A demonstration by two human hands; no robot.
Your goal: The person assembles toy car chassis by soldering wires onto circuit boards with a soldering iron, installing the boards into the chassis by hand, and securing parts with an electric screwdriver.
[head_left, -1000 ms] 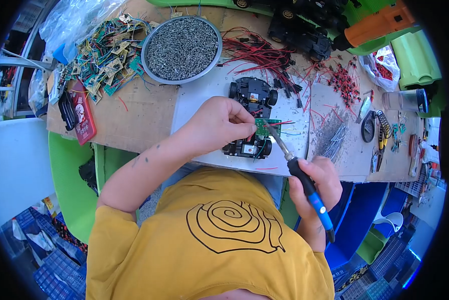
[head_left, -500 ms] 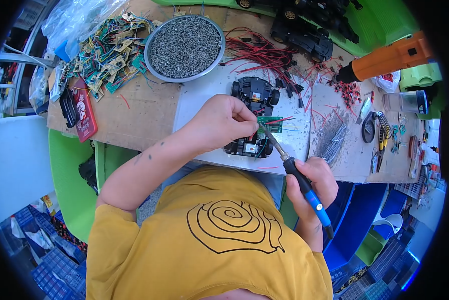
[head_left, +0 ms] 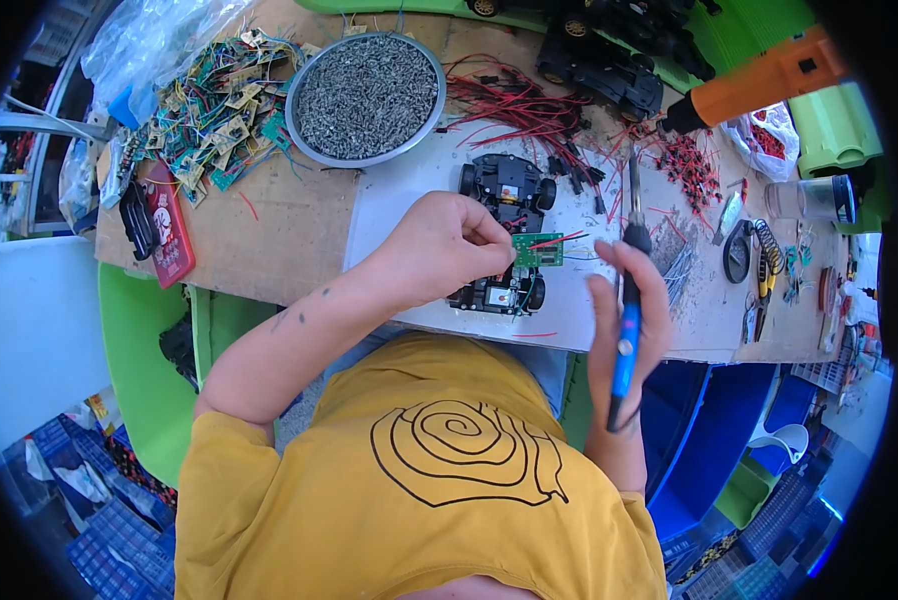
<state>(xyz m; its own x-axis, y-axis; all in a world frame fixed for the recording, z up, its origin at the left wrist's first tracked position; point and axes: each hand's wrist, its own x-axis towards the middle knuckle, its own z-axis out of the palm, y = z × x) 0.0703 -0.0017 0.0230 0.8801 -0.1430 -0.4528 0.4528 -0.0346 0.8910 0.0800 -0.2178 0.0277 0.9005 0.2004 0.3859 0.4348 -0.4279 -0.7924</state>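
Note:
My left hand [head_left: 454, 245] is closed in a pinch at the left edge of a small green circuit board [head_left: 541, 250] with red and dark wires. The fingertips partly hide that edge. Directly behind the hand and board is a black toy car chassis [head_left: 504, 180], wheels showing at both ends, on a white sheet [head_left: 399, 200]. Held in my right hand [head_left: 639, 310] is a soldering iron [head_left: 626, 355] with a blue and black handle. Its metal tip points away from me, apart from the board.
A metal bowl of screws [head_left: 369, 100] stands beside heaped circuit boards [head_left: 219, 110]. Red wires [head_left: 509, 100] lie behind the chassis. An orange power tool [head_left: 759, 85] juts in at upper right. Pliers [head_left: 766, 270] and a clear jar [head_left: 804, 200] occupy the right side.
My right hand has lifted the soldering iron away from the board, rightward, and turned its tip toward the far side. My left hand stays nearly still at the board.

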